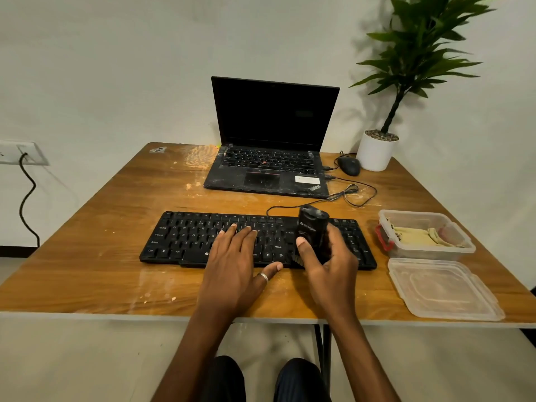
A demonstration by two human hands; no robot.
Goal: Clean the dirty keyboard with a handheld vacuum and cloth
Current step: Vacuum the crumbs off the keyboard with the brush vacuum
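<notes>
**Hand and Vacuum Position at the Keyboard**

My left hand lies flat on the middle keys of the long black plastic keyboard. Its fingers are straight and spread, and the thumb rests at the keyboard's near edge.

My right hand is curled around the small black cylindrical handheld vacuum, with the thumb pressed on its front face. The vacuum stands roughly upright over the keyboard, right of centre. A grey bristled end shows at its base, by the near row of keys.

The keyboard lies across the middle of the worn, scuffed wooden table, just in front of both hands. Its keys are matte with white legends. A thin black cable leaves its rear edge.

The folded pale yellow cloth lies inside a clear rectangular plastic container with a red latch, just right of the keyboard. Neither hand touches it. The container's clear lid lies flat on the table, just nearer to me.
</notes>
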